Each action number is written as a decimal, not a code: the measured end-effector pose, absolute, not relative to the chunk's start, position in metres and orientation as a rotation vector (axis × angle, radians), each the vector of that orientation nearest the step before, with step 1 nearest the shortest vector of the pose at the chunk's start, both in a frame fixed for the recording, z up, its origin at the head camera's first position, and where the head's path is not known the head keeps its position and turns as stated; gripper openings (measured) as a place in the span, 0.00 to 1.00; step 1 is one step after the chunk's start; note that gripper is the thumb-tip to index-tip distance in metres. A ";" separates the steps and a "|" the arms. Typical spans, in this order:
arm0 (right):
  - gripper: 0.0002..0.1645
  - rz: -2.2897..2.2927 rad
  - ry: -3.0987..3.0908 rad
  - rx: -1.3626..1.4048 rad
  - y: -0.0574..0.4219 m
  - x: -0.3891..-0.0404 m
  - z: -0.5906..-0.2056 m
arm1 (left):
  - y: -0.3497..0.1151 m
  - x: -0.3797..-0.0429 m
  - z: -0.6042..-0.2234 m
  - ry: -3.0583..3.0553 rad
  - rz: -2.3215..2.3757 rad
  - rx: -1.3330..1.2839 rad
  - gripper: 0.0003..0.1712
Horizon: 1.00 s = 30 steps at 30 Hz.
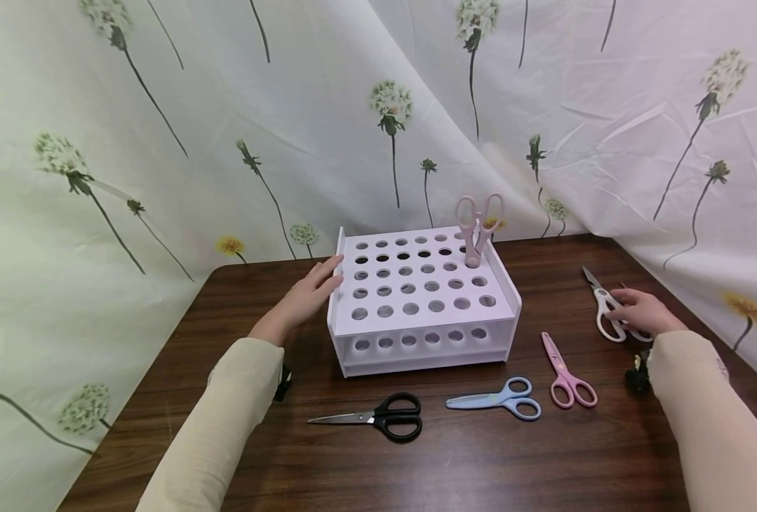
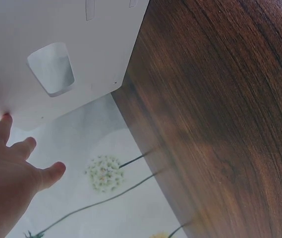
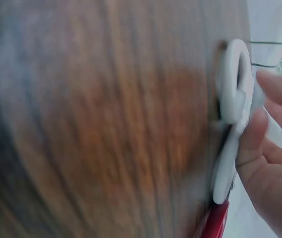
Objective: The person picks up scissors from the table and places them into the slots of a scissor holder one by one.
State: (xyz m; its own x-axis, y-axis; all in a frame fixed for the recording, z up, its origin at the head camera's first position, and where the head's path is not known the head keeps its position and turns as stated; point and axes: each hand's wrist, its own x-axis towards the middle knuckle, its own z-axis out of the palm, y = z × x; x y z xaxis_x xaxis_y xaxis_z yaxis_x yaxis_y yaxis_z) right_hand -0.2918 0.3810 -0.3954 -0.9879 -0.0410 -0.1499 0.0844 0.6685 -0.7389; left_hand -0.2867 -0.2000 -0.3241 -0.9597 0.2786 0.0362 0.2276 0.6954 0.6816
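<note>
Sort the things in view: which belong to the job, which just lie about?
Likely in the job:
white rack, touched by left hand
white scissors, at right hand
pale pink scissors, in the rack
black scissors
blue scissors
bright pink scissors

Likely just setting:
flowered cloth
table

Dark wood-grain table (image 1: 455,476) is carrying a white perforated rack (image 1: 421,297), standing toward the rear middle. In front, black-handled scissors (image 1: 384,414) are lying with blades pointing left; blue scissors (image 1: 496,400) likewise. Pink scissors (image 1: 562,371) are pointing rearward. White-handled scissors (image 1: 601,302) are lying near the right edge.
</note>
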 end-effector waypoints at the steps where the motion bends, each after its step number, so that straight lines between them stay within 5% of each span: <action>1: 0.37 -1.189 2.756 0.022 0.381 -0.292 -0.396 | -0.200 -0.287 -0.324 2.827 1.123 0.425 0.34; 30: 0.37 -1.019 2.935 0.033 0.373 -0.292 -0.400 | -0.200 -0.287 -0.324 2.815 1.142 0.411 0.33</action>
